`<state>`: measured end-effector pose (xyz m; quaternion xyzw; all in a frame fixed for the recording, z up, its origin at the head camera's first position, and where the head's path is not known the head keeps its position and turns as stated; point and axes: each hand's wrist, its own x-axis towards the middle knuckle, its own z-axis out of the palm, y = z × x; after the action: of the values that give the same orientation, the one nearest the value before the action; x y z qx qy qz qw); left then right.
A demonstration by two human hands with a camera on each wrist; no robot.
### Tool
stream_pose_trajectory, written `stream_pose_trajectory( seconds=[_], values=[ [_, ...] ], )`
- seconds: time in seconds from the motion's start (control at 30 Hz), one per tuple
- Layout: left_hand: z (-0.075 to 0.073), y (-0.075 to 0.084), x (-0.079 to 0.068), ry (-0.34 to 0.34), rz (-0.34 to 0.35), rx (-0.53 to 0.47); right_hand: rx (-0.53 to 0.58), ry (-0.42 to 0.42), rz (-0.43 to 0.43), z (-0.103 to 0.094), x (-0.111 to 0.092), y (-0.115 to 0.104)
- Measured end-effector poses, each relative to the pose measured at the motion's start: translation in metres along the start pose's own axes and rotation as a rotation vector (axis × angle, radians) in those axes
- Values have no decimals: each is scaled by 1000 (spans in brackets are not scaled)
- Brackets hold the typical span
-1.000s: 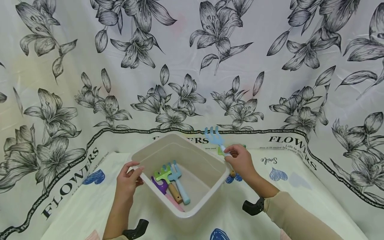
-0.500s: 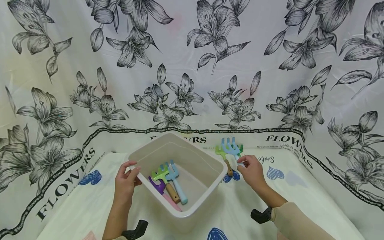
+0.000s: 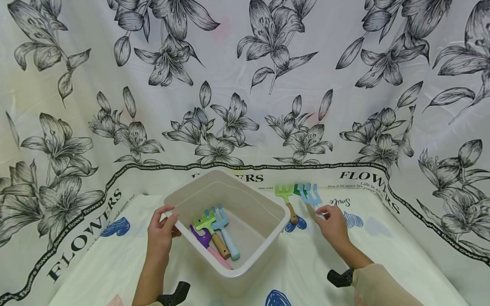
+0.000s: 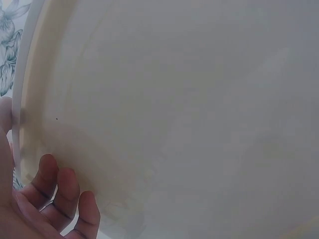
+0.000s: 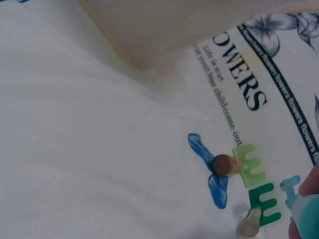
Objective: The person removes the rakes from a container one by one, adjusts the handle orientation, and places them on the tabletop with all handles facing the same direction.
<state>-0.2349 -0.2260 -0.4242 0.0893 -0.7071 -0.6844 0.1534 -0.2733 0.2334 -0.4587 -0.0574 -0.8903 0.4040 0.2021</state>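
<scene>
Fingers [image 3: 322, 209] of the right hand [image 3: 334, 222] are pinching the blue rake [image 3: 314, 199], its closeness perhaps risking knocking the dark-green rake [image 5: 255, 199] left.

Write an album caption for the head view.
Left hand grips a beige bin of garden tools; right hand holds a blue rake.

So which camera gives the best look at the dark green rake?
The right wrist view. There the dark green rake shows its tines and handle end, nothing in front. In the head view, the blue rake pinched in the right hand covers part of it. The left wrist view doesn't show it.
</scene>
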Motion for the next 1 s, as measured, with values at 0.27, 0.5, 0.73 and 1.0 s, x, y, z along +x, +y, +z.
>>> stream_pose_trajectory(
  seconds=[0.27, 0.5, 0.73, 1.0],
  values=[
    [0, -1, 0, 4, 8, 31, -68, 46, -15, -4, 2, 33],
    [0, -1, -1, 7, 8, 42, -109, 22, -21, -6, 6, 56],
    [0, -1, 0, -6, 0, 30, -134, -79, 3, -8, 5, 69],
    [1, 0, 1, -7, -12, 23, -174, -295, 4, -21, 7, 71]
  ],
)
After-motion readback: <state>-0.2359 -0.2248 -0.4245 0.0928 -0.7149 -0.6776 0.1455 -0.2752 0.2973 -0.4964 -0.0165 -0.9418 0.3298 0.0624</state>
